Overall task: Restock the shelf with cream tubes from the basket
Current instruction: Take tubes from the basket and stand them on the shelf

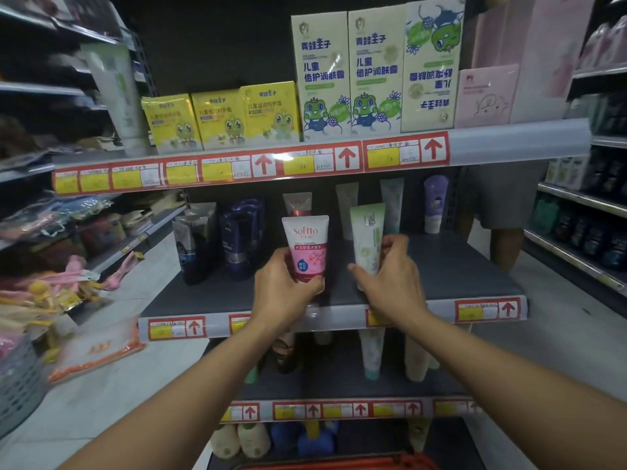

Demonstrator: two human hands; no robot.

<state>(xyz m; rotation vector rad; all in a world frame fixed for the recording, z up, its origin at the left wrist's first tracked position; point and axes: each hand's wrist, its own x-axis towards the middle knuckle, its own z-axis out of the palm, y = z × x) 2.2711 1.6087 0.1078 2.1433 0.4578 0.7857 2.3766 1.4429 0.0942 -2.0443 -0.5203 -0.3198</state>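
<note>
On the middle shelf, two tubes stand near its front edge: the Softto tube left of the other tube. More tubes stand behind them; dark tubes stand at the shelf's left.

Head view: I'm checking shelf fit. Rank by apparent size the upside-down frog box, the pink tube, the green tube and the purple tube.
1. Upside-down frog box, clearly largest.
2. Pink tube and green tube: alike, both nearest the camera, so unranked.
3. Purple tube, though it stands farther back.
</note>
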